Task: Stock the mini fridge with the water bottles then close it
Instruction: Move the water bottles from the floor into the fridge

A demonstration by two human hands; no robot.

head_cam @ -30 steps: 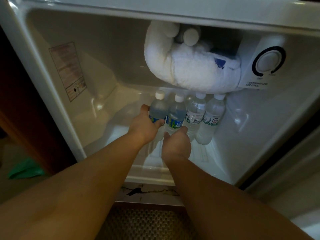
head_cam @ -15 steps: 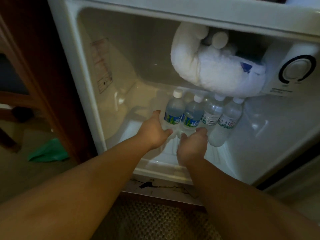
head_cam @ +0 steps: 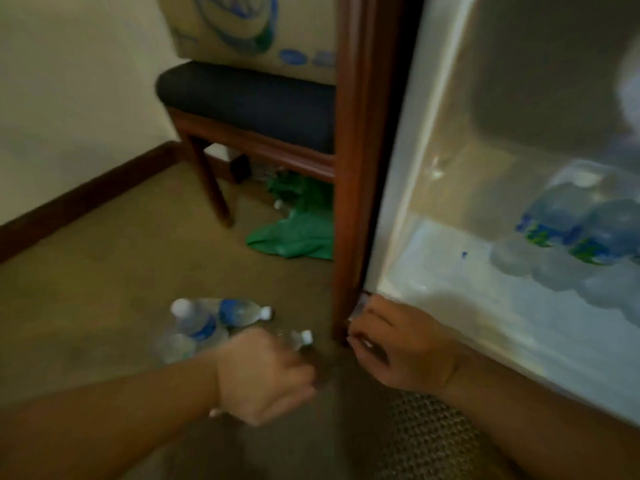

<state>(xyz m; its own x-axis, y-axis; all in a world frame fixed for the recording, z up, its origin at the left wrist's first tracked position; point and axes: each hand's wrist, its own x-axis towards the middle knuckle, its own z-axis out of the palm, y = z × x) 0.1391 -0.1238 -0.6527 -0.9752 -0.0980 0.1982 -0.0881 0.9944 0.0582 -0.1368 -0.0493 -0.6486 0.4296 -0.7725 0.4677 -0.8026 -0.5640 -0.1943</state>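
The mini fridge [head_cam: 450,237] stands open on the right, and several water bottles [head_cam: 568,233] with blue and green labels are inside it. More water bottles [head_cam: 207,320] lie and stand on the carpet to the left. My left hand [head_cam: 266,375] is low over the carpet, blurred and with its fingers curled, right beside a small bottle [head_cam: 300,338] whose cap pokes out past it. Whether it grips that bottle is unclear. My right hand [head_cam: 398,344] sits at the fridge's lower left corner with loosely curled fingers and holds nothing that I can see.
A dark wooden cabinet post [head_cam: 353,168] frames the fridge on its left. Behind it a wooden chair [head_cam: 249,109] with a dark seat carries a cardboard box [head_cam: 256,29]. A green cloth [head_cam: 294,233] lies on the carpet under the chair. A woven mat [head_cam: 426,441] lies before the fridge.
Both hands came out of the fridge and dropped to floor level. My view swung left, from the fridge interior to the bottles on the carpet.
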